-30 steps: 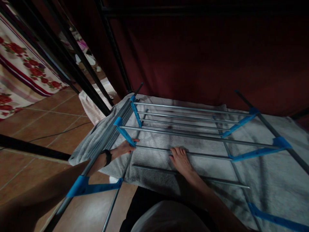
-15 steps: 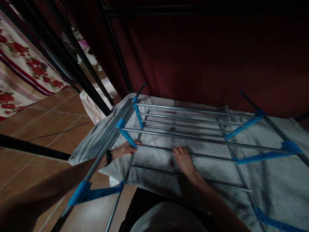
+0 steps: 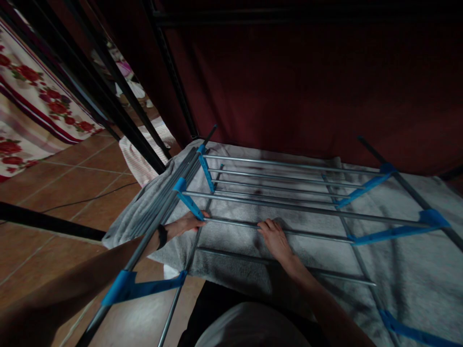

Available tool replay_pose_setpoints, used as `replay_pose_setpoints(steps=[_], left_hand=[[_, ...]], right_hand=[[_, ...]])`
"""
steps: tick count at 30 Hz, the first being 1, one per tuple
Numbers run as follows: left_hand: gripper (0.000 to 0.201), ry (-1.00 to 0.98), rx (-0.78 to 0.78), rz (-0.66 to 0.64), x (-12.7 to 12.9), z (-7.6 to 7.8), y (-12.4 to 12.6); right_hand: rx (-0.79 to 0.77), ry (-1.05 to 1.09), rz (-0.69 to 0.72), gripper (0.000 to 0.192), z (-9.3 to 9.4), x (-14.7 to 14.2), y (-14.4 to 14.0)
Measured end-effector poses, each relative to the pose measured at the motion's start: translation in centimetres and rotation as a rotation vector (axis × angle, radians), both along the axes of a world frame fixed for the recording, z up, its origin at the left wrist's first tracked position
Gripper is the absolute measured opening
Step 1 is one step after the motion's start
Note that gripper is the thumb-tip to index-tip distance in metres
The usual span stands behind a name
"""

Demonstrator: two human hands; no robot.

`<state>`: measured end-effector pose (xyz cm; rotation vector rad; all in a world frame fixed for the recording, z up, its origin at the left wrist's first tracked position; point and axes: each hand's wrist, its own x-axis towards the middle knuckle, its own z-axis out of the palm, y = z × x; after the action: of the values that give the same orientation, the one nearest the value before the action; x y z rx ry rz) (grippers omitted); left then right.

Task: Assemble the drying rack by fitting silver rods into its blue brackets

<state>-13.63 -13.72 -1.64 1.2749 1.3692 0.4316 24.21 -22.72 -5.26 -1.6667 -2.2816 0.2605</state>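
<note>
Towel (image 3: 405,270), grey, lies spread flat beneath the drying rack (image 3: 289,202), reaching past the frame on the left and right. Rack rods run left to right, long axis crosswise to both forearms. Near rod (image 3: 318,234) passes just under both hands. Left hand (image 3: 186,223) rests at the rod's left end beside a blue bracket (image 3: 188,202), fingers curled loosely, not clamped. Right hand (image 3: 277,238) lies flat on the towel at mid-rod, fingers apart.

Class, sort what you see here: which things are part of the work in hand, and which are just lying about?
In hand:
left hand at the blue bracket
right hand on a metal rod
grey towel under the drying rack

Lying about:
floral cloth
striped towel
floor cable
</note>
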Motion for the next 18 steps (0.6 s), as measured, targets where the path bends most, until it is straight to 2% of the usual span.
replay_pose_setpoints(steps=[9, 18], left_hand=[[0.057, 0.028, -0.003, 0.004, 0.4, 0.0, 0.0], [0.056, 0.043, 0.015, 0.006, 1.1, 0.8, -0.3]], right_hand=[[-0.054, -0.036, 0.004, 0.024, 0.7, 0.0, 0.0], [-0.073, -0.071, 0.004, 0.028, 1.0, 0.0, 0.1]])
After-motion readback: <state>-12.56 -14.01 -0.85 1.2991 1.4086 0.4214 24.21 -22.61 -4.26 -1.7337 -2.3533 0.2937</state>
